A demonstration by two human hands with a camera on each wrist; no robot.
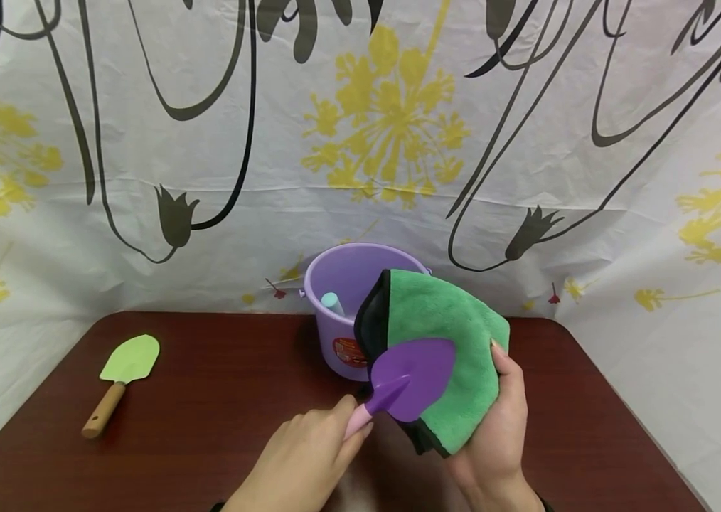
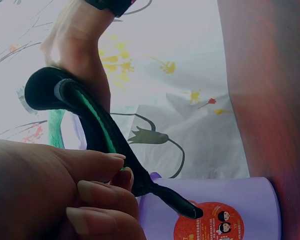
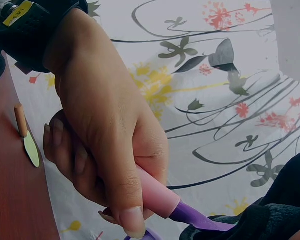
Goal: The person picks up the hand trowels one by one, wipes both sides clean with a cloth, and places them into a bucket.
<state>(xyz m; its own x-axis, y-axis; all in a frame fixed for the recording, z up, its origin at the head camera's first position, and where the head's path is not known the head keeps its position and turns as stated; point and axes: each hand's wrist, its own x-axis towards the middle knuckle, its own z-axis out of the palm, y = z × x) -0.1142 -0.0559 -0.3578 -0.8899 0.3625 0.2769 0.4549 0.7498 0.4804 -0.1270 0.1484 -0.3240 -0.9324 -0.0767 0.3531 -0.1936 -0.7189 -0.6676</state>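
Note:
My left hand (image 1: 306,451) grips the pink handle (image 3: 157,192) of a small purple garden trowel (image 1: 414,377). Its blade overlaps the green face of a folded microfiber cloth (image 1: 444,306) with black edging and a black reverse. My right hand (image 1: 501,430) holds that cloth from the right side, thumb over its green face and the other fingers hidden behind. Both hands are raised in front of a purple bucket (image 1: 328,334). In the left wrist view, curled left fingers (image 2: 107,197) appear before the black cloth edge (image 2: 110,130), with the trowel hidden there.
Inside the bucket, which stands at the table's back edge, a light-blue-topped object (image 1: 332,302) leans. A light green trowel (image 1: 124,370) with a wooden handle lies on the left of the dark red-brown table (image 1: 207,412). A flower-printed white sheet (image 1: 239,142) hangs behind.

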